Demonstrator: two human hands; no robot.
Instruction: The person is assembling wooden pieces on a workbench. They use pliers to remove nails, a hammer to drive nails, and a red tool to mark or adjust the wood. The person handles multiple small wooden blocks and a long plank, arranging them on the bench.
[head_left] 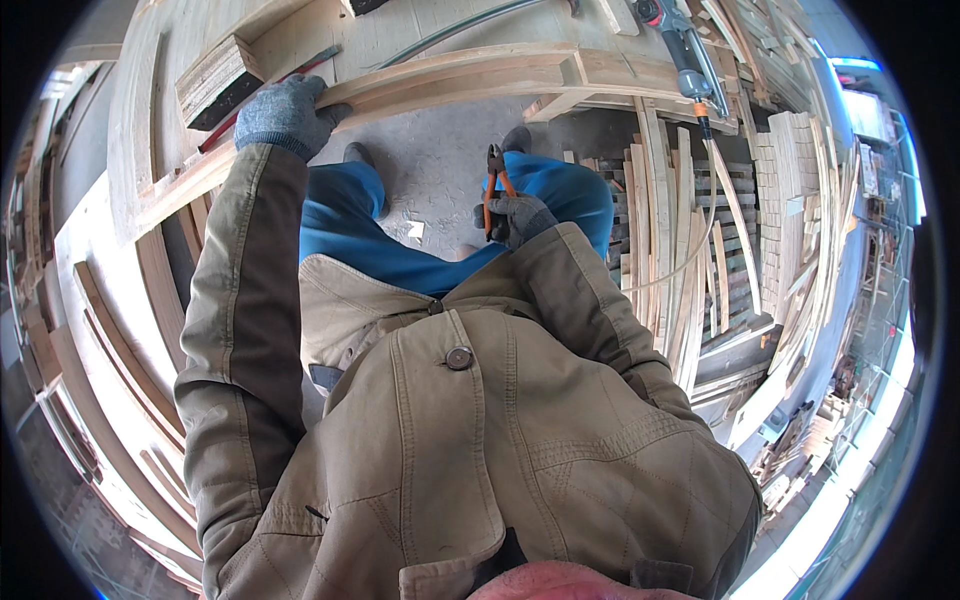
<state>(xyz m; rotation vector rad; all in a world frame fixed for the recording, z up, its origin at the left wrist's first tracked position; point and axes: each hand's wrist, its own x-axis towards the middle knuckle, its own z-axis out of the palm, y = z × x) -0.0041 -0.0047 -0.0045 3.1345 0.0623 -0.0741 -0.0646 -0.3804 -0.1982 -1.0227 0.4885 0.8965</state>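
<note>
My left hand (280,112), in a grey knit glove, is closed over the near rail of a pale wooden frame (470,68), its thumb on my side. A thin red bar (222,130) with a dark end passes just beyond that hand; whether the fingers touch it is hidden. Over my right thigh, my right hand (520,217), also gloved, grips a pair of pliers (498,182) with orange handles. The dark jaws point up and away from me.
A block of stacked boards (217,82) stands on the panel beyond my left hand. A grey curved bar (450,35) lies at the back. A pneumatic nailer (690,62) with an air hose (712,180) rests at the right. Long wooden strips (660,215) are piled at the right.
</note>
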